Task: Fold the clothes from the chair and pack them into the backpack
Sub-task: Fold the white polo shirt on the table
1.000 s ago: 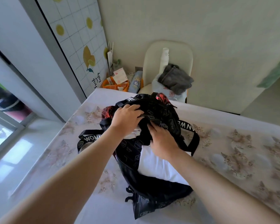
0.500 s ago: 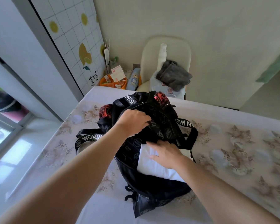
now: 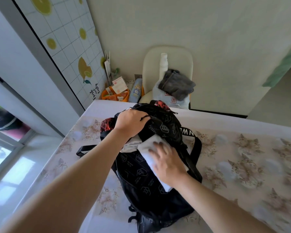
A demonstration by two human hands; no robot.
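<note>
Across the middle of the frame, on the flowered worktop (image 3: 242, 157), the black backpack (image 3: 138, 175) lies flat. Its long axis runs from the lower centre up toward the upper centre. Its open mouth points at the far edge and the cream chair (image 3: 168, 54) just behind it. The left grip (image 3: 131, 125) is curled tight over the bag's top flap. The right grip (image 3: 168, 163), blurred, rests with its fingers spread flat on a folded white garment (image 3: 145, 148) that sits partly inside the mouth. A grey garment (image 3: 176, 84) lies heaped on the chair. The bag's top comes close to the worktop's far edge. A narrow strip of worktop lies to its left, and a wide stretch opens to its right beyond the lettered strap (image 3: 188, 132).
</note>
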